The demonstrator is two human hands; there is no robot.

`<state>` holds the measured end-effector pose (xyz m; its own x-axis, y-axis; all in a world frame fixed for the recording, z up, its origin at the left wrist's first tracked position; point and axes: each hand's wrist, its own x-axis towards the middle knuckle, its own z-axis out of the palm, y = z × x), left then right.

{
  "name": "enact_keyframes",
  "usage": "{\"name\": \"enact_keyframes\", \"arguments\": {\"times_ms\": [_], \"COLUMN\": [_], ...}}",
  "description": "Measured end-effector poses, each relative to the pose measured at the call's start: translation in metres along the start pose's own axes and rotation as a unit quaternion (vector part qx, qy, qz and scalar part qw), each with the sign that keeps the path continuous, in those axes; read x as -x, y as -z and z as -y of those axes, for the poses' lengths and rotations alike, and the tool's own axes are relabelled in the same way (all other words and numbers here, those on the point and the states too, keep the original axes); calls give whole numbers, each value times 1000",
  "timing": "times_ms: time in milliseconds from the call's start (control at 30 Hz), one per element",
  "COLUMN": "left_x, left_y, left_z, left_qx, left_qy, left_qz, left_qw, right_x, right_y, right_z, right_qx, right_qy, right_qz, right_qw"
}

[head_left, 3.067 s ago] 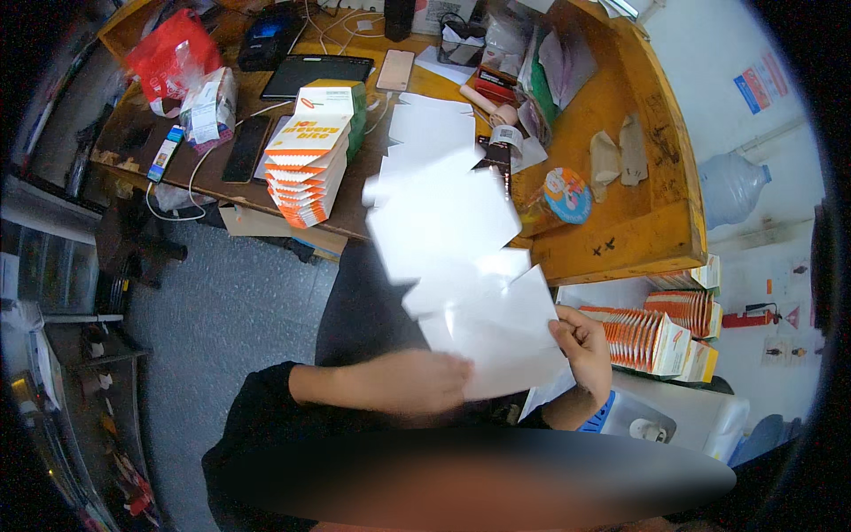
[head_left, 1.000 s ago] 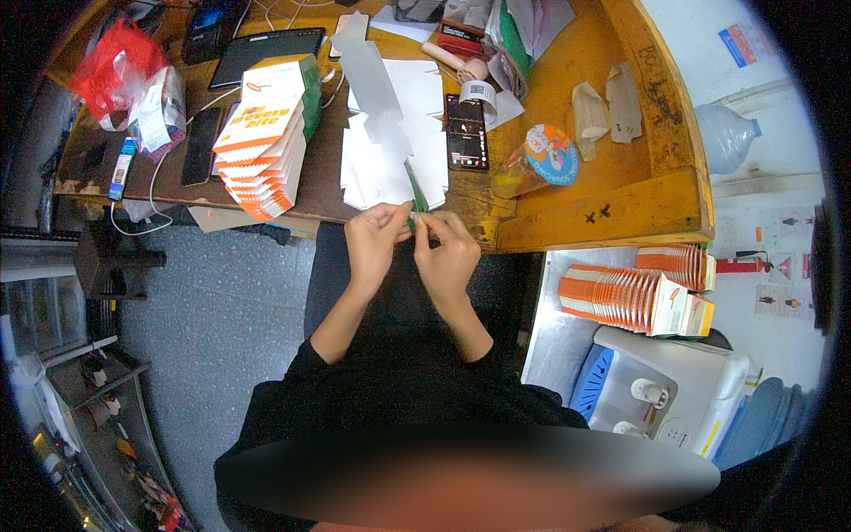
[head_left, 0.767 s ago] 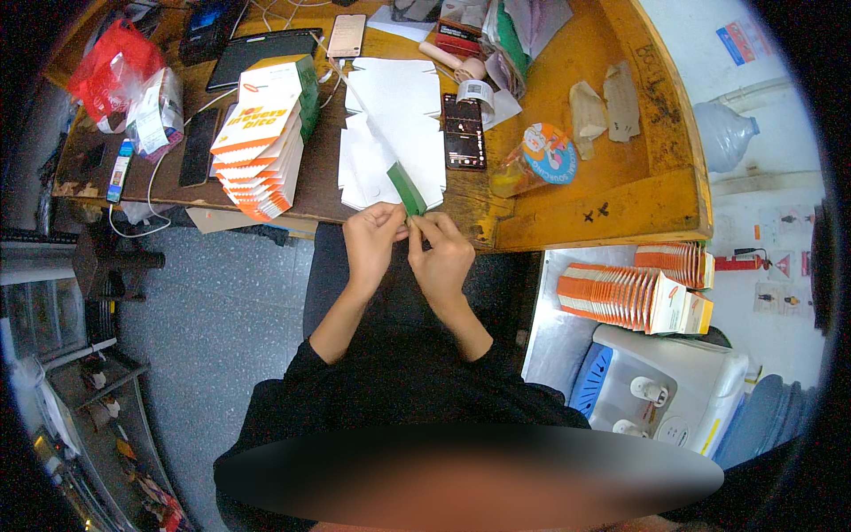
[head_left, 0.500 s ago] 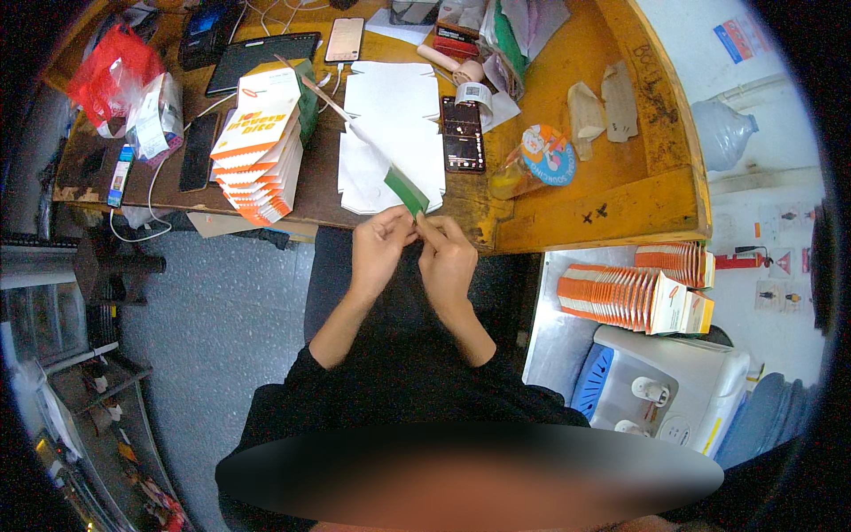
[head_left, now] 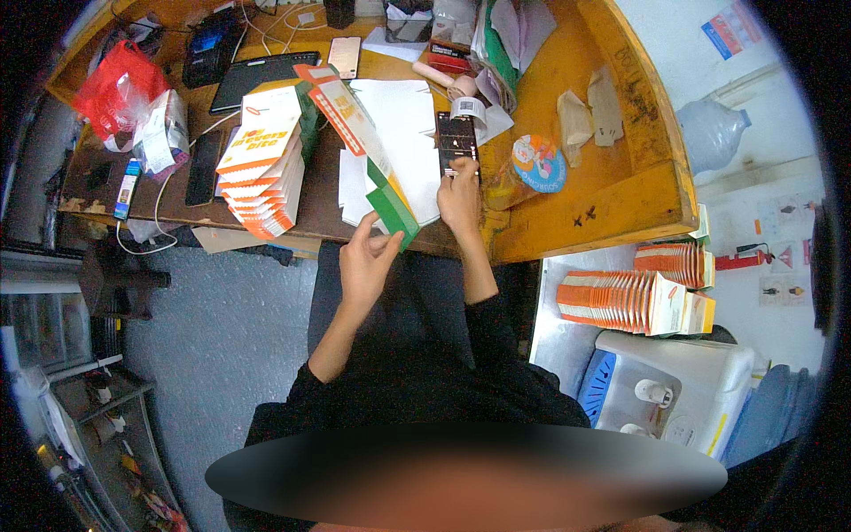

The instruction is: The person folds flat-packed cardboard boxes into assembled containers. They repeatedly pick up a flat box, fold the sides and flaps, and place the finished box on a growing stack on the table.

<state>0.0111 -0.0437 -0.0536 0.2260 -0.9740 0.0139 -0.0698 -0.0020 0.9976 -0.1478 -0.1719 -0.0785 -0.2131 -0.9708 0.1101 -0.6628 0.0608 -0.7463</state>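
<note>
My left hand (head_left: 365, 263) pinches the near green end of a long, narrow folded carton blank (head_left: 344, 113), printed orange and white with green flaps. The blank slants away to the left over a stack of white die-cut sheets (head_left: 414, 124). My right hand (head_left: 458, 202) is off the blank, its fingers over the lower end of a dark-screened phone (head_left: 456, 135); fingertips seem to touch the screen. No object shows in that hand. To the left stands a stack of orange-and-white folded cartons (head_left: 261, 164), with a green piece (head_left: 308, 124) beside it.
A tablet (head_left: 266, 78), a second phone (head_left: 345, 57) and a pink handheld fan (head_left: 454, 82) lie farther back. A clear cup with a round printed lid (head_left: 538, 162) stands right. More cartons (head_left: 612, 299) line the metal surface beside a water dispenser (head_left: 674, 390).
My right hand has let go of the carton blank and moved up and right to the phone. The left hand keeps the blank, now turned to show its printed orange face.
</note>
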Motion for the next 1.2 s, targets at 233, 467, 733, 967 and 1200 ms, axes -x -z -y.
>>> {"name": "enact_keyframes", "arguments": {"times_ms": [233,467,733,967,1200], "left_x": [0,-15,-17,-12,0], "left_y": [8,27,22,20,32], "left_z": [-5,-17,-66,-71,-54], "left_qx": [-16,191,198,185,-253], "left_qy": [-17,19,73,128,-182], "left_qz": [46,138,33,8,-70], "left_qw": [999,972,977,974,948], "right_x": [25,101,117,115,115], "right_y": [24,39,49,52,67], "right_z": [63,85,73,71,85], "right_qx": [-203,9,24,14,-200], "right_qy": [128,253,362,427,193], "right_qz": [54,43,-70,-97,-107], "right_qw": [969,967,929,899,955]}}
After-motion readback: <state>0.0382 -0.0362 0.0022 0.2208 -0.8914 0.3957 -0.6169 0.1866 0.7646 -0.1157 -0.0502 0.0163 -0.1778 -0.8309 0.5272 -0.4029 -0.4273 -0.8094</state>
